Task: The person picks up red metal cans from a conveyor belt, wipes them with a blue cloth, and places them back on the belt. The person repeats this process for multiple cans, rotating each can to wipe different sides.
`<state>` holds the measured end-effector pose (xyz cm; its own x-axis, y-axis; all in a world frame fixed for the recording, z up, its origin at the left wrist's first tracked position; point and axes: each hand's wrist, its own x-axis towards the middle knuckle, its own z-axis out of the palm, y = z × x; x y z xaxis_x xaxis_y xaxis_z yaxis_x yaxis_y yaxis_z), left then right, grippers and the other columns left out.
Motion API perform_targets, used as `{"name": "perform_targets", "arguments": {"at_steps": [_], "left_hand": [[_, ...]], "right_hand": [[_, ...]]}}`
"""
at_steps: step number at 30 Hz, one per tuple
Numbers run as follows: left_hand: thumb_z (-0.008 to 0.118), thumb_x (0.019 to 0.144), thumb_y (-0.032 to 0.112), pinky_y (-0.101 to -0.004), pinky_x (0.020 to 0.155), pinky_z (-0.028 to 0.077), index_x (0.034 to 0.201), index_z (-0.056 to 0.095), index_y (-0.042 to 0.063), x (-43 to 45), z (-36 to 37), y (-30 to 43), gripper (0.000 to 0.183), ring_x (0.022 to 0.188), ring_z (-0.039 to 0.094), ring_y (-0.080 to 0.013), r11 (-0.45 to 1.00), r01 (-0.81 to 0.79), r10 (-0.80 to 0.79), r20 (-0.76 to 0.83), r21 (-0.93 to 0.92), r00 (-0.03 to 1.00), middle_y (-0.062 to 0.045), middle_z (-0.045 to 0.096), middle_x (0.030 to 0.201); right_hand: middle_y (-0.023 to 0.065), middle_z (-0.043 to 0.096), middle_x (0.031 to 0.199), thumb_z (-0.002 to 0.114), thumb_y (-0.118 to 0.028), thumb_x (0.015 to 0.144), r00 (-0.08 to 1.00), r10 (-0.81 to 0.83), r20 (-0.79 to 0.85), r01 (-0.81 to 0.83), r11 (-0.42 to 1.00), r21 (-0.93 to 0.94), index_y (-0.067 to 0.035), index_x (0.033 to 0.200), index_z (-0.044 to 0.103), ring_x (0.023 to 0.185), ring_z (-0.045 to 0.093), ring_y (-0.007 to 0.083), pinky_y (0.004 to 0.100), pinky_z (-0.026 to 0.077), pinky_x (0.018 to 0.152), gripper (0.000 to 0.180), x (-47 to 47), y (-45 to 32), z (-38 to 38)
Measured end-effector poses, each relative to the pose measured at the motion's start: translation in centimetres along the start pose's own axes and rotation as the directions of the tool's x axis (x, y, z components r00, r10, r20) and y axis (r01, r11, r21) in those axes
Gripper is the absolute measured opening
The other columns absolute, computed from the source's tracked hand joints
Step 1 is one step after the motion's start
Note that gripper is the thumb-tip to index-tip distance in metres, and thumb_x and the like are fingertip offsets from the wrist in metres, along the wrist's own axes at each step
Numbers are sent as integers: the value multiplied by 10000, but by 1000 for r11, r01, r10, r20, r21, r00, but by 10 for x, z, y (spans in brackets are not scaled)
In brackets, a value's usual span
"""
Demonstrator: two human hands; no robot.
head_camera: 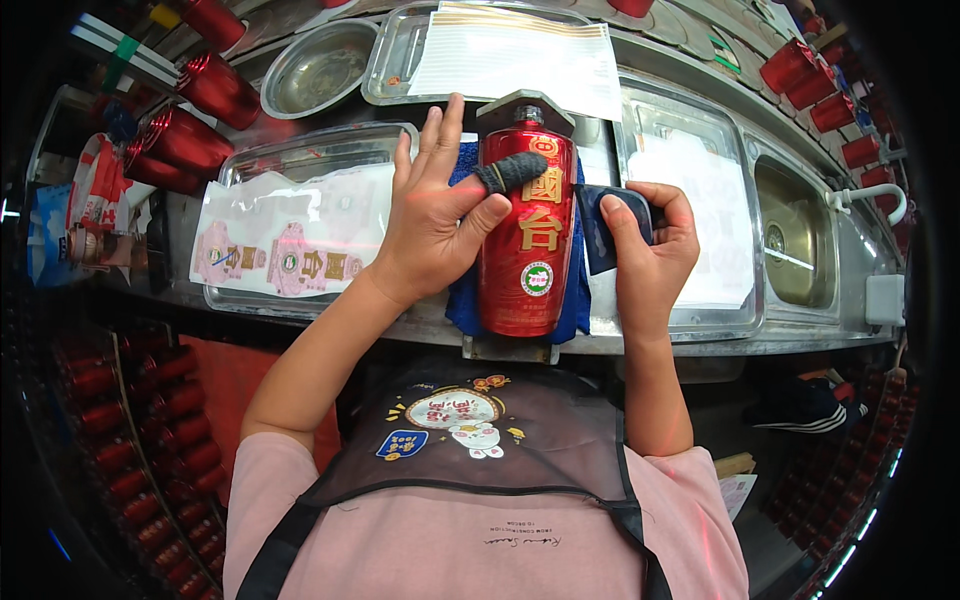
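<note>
A glossy red bottle (517,277) with gold characters and a round green-and-white emblem lies on a blue cloth (465,311), its neck pointing away from me. A metal holder (525,99) stands around the neck end. Across the bottle's upper left reaches my left hand (431,217), fingers spread, with a dark knitted finger cot (517,171) on the index finger over the gold print. My right hand (652,251) pinches a dark flat scraper (596,229) between thumb and fingers, its edge close beside the bottle's right side; whether it touches is unclear.
Left is a clear tray (247,300) bearing printed transfer sheets (300,225); right, another tray (720,326) holds white sheets (690,217). A metal bowl (321,69) and striped sheets (517,56) lie behind. A sink (795,232) is far right; red bottles (217,90) stand left.
</note>
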<state>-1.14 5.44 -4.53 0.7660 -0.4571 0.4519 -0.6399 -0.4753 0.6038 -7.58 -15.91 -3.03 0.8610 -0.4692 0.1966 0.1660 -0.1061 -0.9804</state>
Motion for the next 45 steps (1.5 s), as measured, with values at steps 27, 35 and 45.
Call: {"name": "perform_targets", "arguments": {"at_steps": [27,35,45], "left_hand": [[581,1020,263,-318,999,432,1327,553,-59,-52,6,22,447,1217,550,-214,789,339,-434,-74,-512,898,-267,472,1471],[527,1059,211,-206,774,453,1373,504,-28,-53,7,54,395,880,506,-26,541,383,-467,111,-749,877,23,608,1005],[510,1064,215,-217,849,429,1374,480,-35,-51,13,57,400,968,521,-47,483,394,-524,103,-782,845,-22,611,1099]], "right_hand": [[51,659,827,794,-25,659,438,-593,676,854,509,-107,-127,858,747,815,639,259,377,516,692,229,0,-32,-11],[33,593,731,750,-11,646,516,-615,597,842,494,-219,-106,918,712,691,570,237,362,456,617,290,17,-41,2],[74,640,793,726,1,662,508,-629,589,790,613,-26,-83,886,715,727,617,226,337,530,682,240,-10,-38,-1]]}}
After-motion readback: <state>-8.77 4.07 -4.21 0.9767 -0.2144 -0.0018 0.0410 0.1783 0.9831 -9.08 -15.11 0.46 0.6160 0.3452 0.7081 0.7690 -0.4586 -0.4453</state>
